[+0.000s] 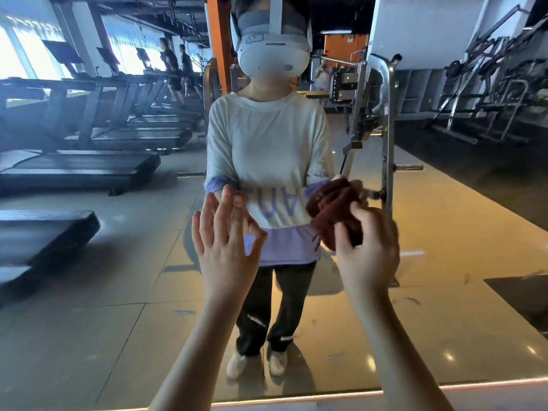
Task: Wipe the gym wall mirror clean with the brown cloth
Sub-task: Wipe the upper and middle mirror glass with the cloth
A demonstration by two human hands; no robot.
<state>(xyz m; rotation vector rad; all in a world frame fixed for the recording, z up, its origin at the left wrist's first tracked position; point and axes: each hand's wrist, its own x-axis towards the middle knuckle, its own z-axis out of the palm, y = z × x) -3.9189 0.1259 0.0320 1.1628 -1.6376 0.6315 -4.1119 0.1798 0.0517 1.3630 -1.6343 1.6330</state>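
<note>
From my remote seat I count two hands up in front of one gym wall mirror (118,292), which fills nearly the whole view. The left hand (225,235) is wide: fingers straight and spread, thumb out to the side, nothing in it. Its reflected twin sits just past the fingertips, so it is near the glass, but I cannot tell whether it touches. The right hand (369,250) grips the one brown cloth (351,229), which is bunched between thumb and curled fingers and bulges up and to the left of the knuckles. The cloth merges with its own reflection, so I cannot tell whether it is pressed against the mirror or held just off it. Between and beyond the two hands stands the reflected person in a white headset (271,57), cream top, dark trousers and two pale shoes. Far to the left of the left hand runs a row of treadmills (80,167); I count at least four decks before they blur together, with two people (175,66) on the far ones. Just beyond the right hand rises one metal rack (387,129). Below both forearms one lit strip (326,396) marks the mirror's bottom edge.
</note>
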